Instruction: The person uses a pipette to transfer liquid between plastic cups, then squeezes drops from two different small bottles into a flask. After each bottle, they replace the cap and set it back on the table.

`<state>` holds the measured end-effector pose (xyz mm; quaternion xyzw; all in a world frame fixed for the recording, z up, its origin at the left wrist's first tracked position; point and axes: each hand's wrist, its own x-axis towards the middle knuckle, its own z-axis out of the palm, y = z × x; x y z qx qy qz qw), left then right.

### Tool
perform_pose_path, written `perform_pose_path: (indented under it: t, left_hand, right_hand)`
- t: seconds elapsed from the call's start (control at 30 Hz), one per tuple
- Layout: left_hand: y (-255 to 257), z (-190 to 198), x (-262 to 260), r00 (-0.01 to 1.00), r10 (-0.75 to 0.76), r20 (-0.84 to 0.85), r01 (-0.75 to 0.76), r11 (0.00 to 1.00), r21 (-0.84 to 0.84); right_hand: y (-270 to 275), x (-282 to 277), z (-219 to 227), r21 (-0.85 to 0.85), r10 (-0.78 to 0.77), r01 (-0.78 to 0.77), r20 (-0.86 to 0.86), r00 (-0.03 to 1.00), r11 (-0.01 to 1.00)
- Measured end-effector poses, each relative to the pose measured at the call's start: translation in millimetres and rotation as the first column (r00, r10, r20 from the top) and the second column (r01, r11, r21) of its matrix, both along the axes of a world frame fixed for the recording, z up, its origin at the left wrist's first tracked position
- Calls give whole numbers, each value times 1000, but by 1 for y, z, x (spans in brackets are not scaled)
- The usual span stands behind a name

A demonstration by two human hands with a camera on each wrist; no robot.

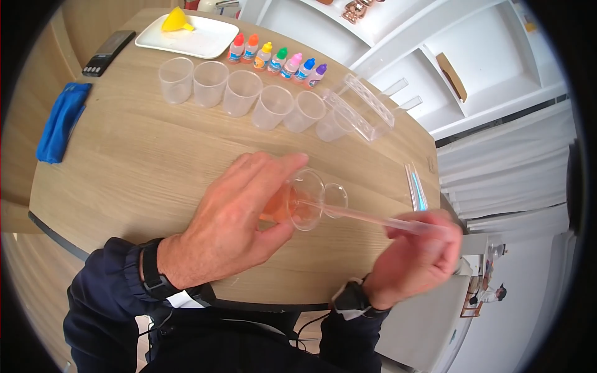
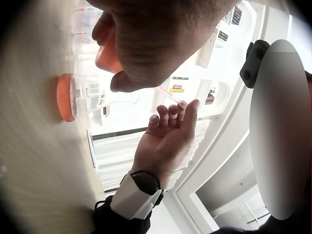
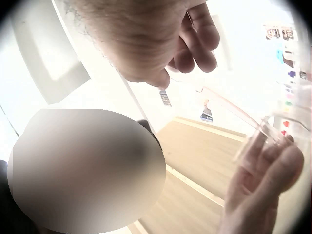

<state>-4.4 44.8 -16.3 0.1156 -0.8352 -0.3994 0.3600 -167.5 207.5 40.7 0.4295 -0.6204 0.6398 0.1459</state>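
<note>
My left hand (image 1: 230, 214) grips a clear cup of orange-red liquid (image 1: 278, 205), fingers and thumb around its sides. In the left wrist view the cup (image 2: 108, 56) is raised and tilted. My right hand (image 1: 423, 252) pinches a clear plastic dropper (image 1: 367, 216), slightly blurred, whose thin end reaches over the cup's mouth. A clear glass vessel (image 1: 336, 200) stands right beside the cup; in the left wrist view this vessel (image 2: 65, 97) has orange liquid at its bottom. In the right wrist view the dropper (image 3: 229, 105) appears pinkish and runs toward the left hand (image 3: 263, 180).
A row of clear cups (image 1: 242, 93) stands behind, with small coloured dropper bottles (image 1: 277, 62) and a clear rack (image 1: 364, 105). A white tray (image 1: 208, 43) bears a yellow funnel (image 1: 176, 20). At the left lie a blue cloth (image 1: 62, 124) and black scale (image 1: 109, 53); at the right, thin sticks (image 1: 416, 188).
</note>
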Motion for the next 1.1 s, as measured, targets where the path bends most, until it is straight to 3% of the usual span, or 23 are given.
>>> perform_pose_path:
  t: [0.07,0.1,0.2,0.57,0.77,0.9,1.03,1.1]
  left_hand:
    - [0,0,1,1000,-1,-3,1,1000,9]
    - [0,0,0,1000,-3,-2,3,1000,13]
    - [0,-1,-1,1000,-3,-21,3,1000,4]
    - [0,-1,-1,1000,-10,-9,10,1000,-13]
    - [0,0,0,1000,-7,-3,7,1000,-6]
    - [0,-1,0,1000,0,-6,0,1000,4]
    - [0,-1,-1,1000,5,-4,-5,1000,-5]
    - [1,0,-1,1000,9,0,-9,1000,-7]
  right_hand:
    - [11,-11,11,-84,-93,96,40,995,992]
    - [17,-16,14,-123,-48,56,74,996,991]
    - [17,-30,9,-101,-158,163,49,986,982]
    - [5,-12,2,-18,-31,33,75,997,999]
    - [7,-14,1,-28,-117,118,41,992,993]
    - [13,-19,9,-212,-106,119,71,992,970]
    - [9,2,13,-183,18,3,110,994,983]
    - [-1,11,8,-82,-10,9,-13,1000,997]
